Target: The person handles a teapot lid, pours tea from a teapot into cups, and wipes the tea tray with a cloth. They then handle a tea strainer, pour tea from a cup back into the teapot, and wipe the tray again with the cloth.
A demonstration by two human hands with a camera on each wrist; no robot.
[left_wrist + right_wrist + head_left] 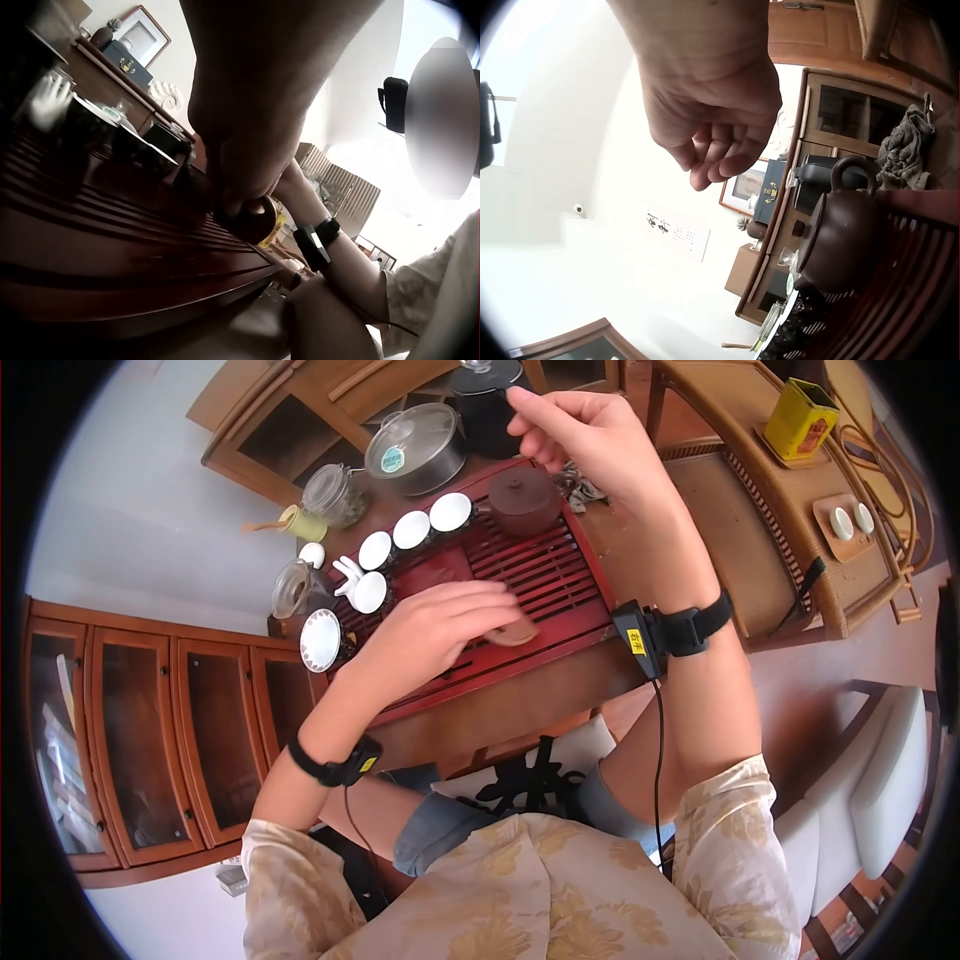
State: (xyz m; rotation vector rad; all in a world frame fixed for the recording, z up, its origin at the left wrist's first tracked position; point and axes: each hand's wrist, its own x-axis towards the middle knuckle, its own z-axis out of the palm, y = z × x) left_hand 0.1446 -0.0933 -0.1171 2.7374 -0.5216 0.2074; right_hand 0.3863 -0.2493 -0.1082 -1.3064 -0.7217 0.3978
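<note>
My left hand [425, 630] is low over the red slatted tea tray [570, 595] and holds a small brown curved piece [514, 632], whose rounded edge [259, 219] shows under the fingers in the left wrist view. Its exact kind is not clear. Raised above the tray's far right corner is my right hand [598, 445], fingers curled in and thumb against the index finger. Nothing shows between those fingers in the right wrist view. A dark brown clay teapot [524, 502] with its lid on sits below this hand, near the tray's right side.
White-lined cups [411, 530] line the tray's far left side, with a white hand-shaped ornament [348, 572] beside them. Behind stand glass jars [340, 498], a lidded pot [415, 450] and a black kettle [485, 410]. A yellow tin [800, 420] stands on the rattan side table at right.
</note>
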